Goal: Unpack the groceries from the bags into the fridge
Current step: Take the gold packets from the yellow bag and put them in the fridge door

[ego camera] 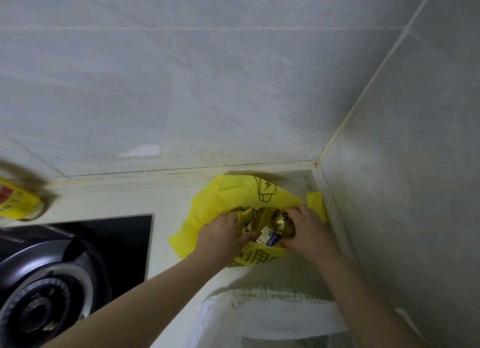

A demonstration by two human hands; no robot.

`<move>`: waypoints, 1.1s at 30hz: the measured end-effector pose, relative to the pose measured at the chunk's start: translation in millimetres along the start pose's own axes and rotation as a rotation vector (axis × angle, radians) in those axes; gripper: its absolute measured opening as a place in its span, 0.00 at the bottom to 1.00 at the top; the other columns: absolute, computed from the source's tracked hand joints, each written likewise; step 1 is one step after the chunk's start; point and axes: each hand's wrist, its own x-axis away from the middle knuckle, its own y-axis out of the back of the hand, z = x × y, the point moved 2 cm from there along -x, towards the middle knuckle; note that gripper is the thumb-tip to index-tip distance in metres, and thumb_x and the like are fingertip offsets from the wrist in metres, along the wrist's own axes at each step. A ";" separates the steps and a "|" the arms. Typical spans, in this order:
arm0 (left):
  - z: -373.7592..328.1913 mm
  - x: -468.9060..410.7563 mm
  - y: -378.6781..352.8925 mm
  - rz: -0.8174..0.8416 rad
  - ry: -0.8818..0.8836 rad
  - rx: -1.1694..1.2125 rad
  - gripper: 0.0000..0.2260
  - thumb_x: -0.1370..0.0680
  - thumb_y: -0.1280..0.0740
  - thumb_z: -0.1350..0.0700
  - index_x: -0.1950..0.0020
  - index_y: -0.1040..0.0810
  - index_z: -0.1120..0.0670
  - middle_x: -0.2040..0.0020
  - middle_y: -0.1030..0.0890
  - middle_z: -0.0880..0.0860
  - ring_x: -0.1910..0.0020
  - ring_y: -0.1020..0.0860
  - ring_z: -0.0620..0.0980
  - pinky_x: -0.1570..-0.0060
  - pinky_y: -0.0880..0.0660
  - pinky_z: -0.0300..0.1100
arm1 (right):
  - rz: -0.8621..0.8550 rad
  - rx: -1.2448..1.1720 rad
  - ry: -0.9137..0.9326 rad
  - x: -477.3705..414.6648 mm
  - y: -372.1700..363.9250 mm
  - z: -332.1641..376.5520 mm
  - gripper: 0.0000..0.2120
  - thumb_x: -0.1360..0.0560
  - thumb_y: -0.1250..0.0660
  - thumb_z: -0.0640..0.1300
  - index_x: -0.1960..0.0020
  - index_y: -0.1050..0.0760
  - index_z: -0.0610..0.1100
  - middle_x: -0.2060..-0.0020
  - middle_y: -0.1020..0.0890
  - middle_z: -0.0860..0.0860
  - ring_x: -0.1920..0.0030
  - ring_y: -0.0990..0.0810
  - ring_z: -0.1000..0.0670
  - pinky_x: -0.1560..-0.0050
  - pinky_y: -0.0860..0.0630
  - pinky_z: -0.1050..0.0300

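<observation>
A yellow plastic bag (233, 194) with dark print lies on the pale counter in the back right corner. Both my hands are at its mouth. My left hand (220, 233) grips the bag's left rim and my right hand (304, 230) grips the right rim, holding the mouth apart. Inside I see gold-foil wrapped items (275, 219) and a small white and blue packet (267, 237) between my hands. A white plastic bag (275, 314) with green print stands nearer to me, under my right forearm. The fridge is out of view.
A black gas hob (124, 233) with a round burner (44, 293) takes up the left side. A blurred bottle with a yellow label (15, 199) stands at the far left. Tiled walls (233, 88) close the counter at the back and on the right.
</observation>
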 end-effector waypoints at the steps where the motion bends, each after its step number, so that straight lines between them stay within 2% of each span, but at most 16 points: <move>1: 1.5 0.6 -3.0 0.032 0.013 -0.021 0.23 0.26 0.37 0.35 0.40 0.28 0.50 0.43 0.25 0.51 0.45 0.24 0.52 0.53 0.28 0.44 | -0.001 0.003 -0.004 -0.1 -0.4 -0.9 0.30 0.32 0.27 0.52 0.33 0.31 0.47 0.37 0.30 0.49 0.36 0.32 0.47 0.40 0.28 0.52; 6: 8.0 3.1 -13.7 0.092 0.050 -0.039 0.29 0.32 0.32 0.34 0.35 0.30 0.46 0.41 0.25 0.50 0.44 0.24 0.52 0.52 0.26 0.44 | 0.009 -0.040 -0.008 0.6 -4.8 -4.0 0.27 0.32 0.28 0.52 0.35 0.29 0.48 0.40 0.29 0.50 0.40 0.28 0.48 0.44 0.25 0.52; 11: 4.4 4.5 -17.7 0.134 0.085 -0.084 0.26 0.34 0.30 0.34 0.44 0.26 0.48 0.46 0.24 0.49 0.49 0.24 0.50 0.58 0.27 0.42 | 0.069 -0.098 -0.044 -1.0 -8.3 -5.2 0.27 0.30 0.27 0.53 0.35 0.30 0.47 0.40 0.30 0.50 0.41 0.26 0.49 0.44 0.25 0.52; 19: 6.6 4.5 -21.4 0.151 0.076 -0.078 0.30 0.37 0.27 0.35 0.42 0.30 0.49 0.42 0.26 0.49 0.45 0.25 0.50 0.57 0.28 0.42 | 0.035 -0.107 -0.047 -1.9 -12.3 -6.0 0.25 0.29 0.29 0.52 0.35 0.30 0.50 0.40 0.29 0.51 0.42 0.25 0.50 0.47 0.23 0.52; 22: 5.1 6.6 -21.6 0.130 0.077 -0.045 0.34 0.37 0.32 0.29 0.38 0.30 0.47 0.40 0.27 0.48 0.43 0.25 0.50 0.53 0.27 0.43 | 0.028 -0.118 -0.059 -2.1 -12.7 -6.1 0.23 0.29 0.29 0.51 0.35 0.29 0.49 0.41 0.28 0.50 0.42 0.25 0.50 0.46 0.24 0.53; 24: 3.0 7.6 -19.6 0.074 0.117 0.019 0.32 0.33 0.40 0.25 0.41 0.28 0.47 0.43 0.25 0.48 0.46 0.24 0.49 0.54 0.27 0.43 | 0.023 -0.120 -0.065 -1.8 -13.0 -5.4 0.23 0.29 0.29 0.51 0.36 0.29 0.49 0.41 0.28 0.50 0.43 0.25 0.49 0.47 0.24 0.54; 26: 1.3 6.3 -19.3 0.045 0.131 0.021 0.28 0.29 0.43 0.27 0.44 0.26 0.48 0.45 0.24 0.49 0.48 0.23 0.50 0.56 0.26 0.43 | 0.010 -0.122 -0.068 -1.3 -14.2 -4.7 0.23 0.29 0.29 0.52 0.36 0.29 0.50 0.41 0.28 0.50 0.43 0.25 0.49 0.47 0.24 0.55; 33: -3.1 2.7 -20.8 0.147 0.102 -0.062 0.28 0.32 0.29 0.37 0.37 0.30 0.48 0.41 0.26 0.51 0.45 0.24 0.51 0.58 0.28 0.42 | 0.022 -0.136 -0.094 -0.8 -13.0 -4.1 0.22 0.30 0.28 0.51 0.37 0.27 0.50 0.43 0.25 0.49 0.45 0.24 0.48 0.48 0.24 0.53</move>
